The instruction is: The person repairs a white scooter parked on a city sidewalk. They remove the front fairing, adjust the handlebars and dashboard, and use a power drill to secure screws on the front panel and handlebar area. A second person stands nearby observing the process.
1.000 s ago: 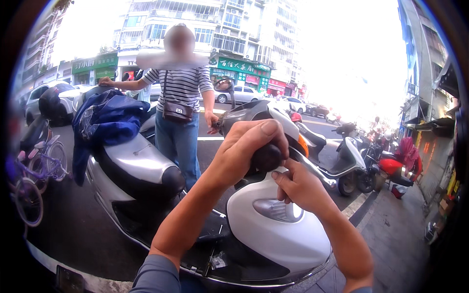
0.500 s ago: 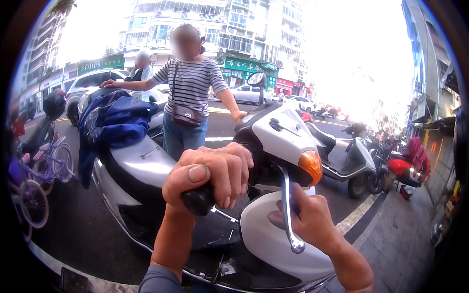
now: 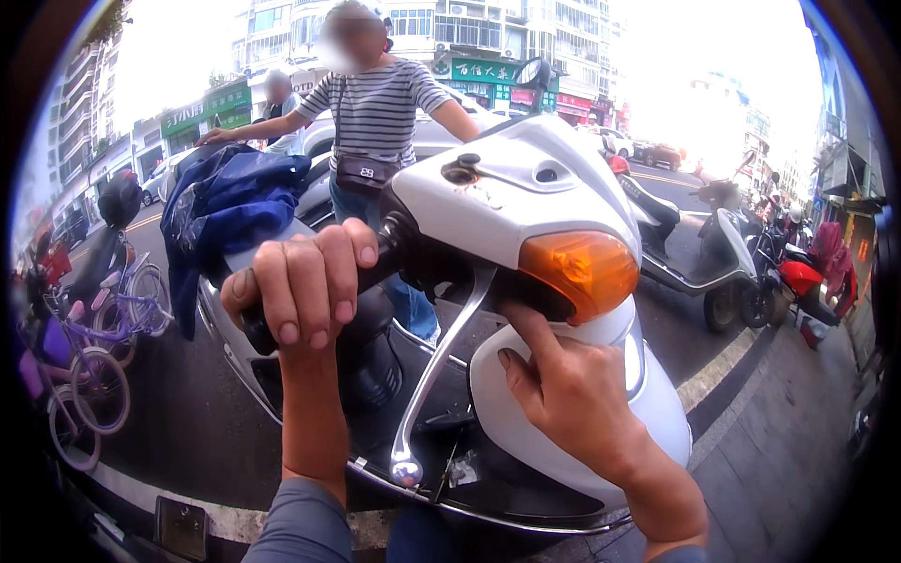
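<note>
My left hand (image 3: 305,286) is wrapped round the black handlebar grip (image 3: 380,267) of a white scooter (image 3: 511,202). A silver brake lever (image 3: 441,361) slants down from the handlebar to a ball end, apart from both hands. My right hand (image 3: 577,394) reaches under the orange turn signal (image 3: 582,272), index finger stretched up to the underside of the handlebar cover and thumb apart. Its fingertip is partly hidden in shadow, and I see nothing held there. The cover has two holes in its top, one with a dark cable or lever beside it.
Across the scooter stands a person in a striped shirt (image 3: 380,108), one arm stretched over a blue cloth (image 3: 225,192) on the scooter's rear. Purple bicycles (image 3: 99,375) stand at left. More scooters (image 3: 709,253) are parked along the kerb and pavement at right.
The handlebar has swung, bringing the orange light nearer. My left hand moved left with the grip. My right hand left the brake lever and rose to beneath the turn signal.
</note>
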`<state>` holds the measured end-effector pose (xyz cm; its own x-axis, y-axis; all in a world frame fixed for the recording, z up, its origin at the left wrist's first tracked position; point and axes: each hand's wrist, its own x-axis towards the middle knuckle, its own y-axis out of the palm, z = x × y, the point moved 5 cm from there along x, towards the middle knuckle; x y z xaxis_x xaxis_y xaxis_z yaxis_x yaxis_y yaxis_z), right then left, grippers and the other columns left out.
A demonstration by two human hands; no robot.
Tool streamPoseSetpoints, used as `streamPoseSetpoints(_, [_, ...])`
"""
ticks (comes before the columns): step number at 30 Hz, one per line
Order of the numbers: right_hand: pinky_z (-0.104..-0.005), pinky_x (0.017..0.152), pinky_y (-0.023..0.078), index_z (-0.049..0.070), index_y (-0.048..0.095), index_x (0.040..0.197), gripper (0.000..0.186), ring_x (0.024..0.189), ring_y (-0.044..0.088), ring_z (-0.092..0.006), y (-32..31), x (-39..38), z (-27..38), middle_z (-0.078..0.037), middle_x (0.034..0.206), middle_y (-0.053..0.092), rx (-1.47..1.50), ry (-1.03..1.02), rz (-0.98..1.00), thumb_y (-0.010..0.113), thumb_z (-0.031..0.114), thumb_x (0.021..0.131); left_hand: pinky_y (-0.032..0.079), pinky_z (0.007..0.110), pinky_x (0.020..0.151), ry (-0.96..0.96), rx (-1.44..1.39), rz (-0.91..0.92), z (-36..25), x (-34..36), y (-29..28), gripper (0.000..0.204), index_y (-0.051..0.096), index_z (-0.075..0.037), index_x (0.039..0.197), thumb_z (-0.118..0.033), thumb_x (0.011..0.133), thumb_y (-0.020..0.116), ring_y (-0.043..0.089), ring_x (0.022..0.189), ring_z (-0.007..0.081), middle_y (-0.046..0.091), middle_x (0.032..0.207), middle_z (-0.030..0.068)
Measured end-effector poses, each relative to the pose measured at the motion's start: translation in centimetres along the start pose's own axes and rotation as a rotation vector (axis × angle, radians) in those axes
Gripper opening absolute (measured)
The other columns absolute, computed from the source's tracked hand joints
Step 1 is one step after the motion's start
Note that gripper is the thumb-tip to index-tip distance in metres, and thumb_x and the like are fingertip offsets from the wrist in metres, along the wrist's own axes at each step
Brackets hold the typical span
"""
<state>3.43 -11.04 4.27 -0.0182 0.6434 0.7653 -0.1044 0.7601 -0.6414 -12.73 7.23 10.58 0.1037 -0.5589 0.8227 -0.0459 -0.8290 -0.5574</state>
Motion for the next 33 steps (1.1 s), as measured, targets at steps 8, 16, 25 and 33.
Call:
streamPoseSetpoints(8, [-0.0352, 0.059, 0.054, 0.001, 0.058, 0.128, 0.047, 0.062, 0.067, -0.0245, -0.5, -6.3, -1.2, -0.010, 0.073, 0.065, 0.391, 0.018, -0.025, 0.072, 0.013, 0.084, 0.034, 0.042, 0.102, -0.057, 0.040, -0.179, -0.3, -0.1, 1.0, 0.047, 0.070, -0.017, 0.079, -0.034, 0.104, 0.035, 0.063, 0.084, 0.0196, 0.070, 0.078, 0.0024])
streamPoseSetpoints(16, [-0.0415, 0.103, 0.046, 0.005, 0.062, 0.130, 0.042, 0.118, 0.063, -0.0317, 24.2, -50.1, -5.9, -0.019, 0.124, 0.066, 0.897, 0.521, 1.407, 0.062, 0.027, 0.094, 0.034, 0.043, 0.101, -0.065, 0.033, -0.276, 1.7, 0.6, 1.9, 0.050, 0.069, -0.016, 0.075, -0.031, 0.105, 0.031, 0.060, 0.080, 0.0196, 0.067, 0.071, 0.0026])
streamPoseSetpoints(25, [-0.0484, 0.084, 0.053, 0.011, 0.070, 0.115, 0.049, 0.102, 0.067, -0.0359, 23.4, -80.4, -10.7, -0.017, 0.113, 0.069, 0.033, 0.939, 1.391, 0.052, 0.052, 0.093, 0.036, 0.043, 0.100, -0.079, 0.043, -0.288, 0.6, 1.1, 2.1, 0.051, 0.069, -0.016, 0.074, -0.031, 0.105, 0.031, 0.060, 0.078, 0.0202, 0.067, 0.070, 0.0027])
streamPoseSetpoints(33, [-0.0458, 0.095, 0.051, 0.012, 0.068, 0.123, 0.060, 0.114, 0.064, -0.0329, 24.5, -73.4, -9.2, -0.016, 0.127, 0.065, 0.140, 0.978, 1.583, 0.062, 0.056, 0.084, 0.036, 0.044, 0.100, -0.057, 0.039, -0.321, 0.0, 0.4, 2.1, 0.052, 0.068, -0.013, 0.074, -0.030, 0.105, 0.030, 0.060, 0.076, 0.0217, 0.065, 0.067, 0.0051])
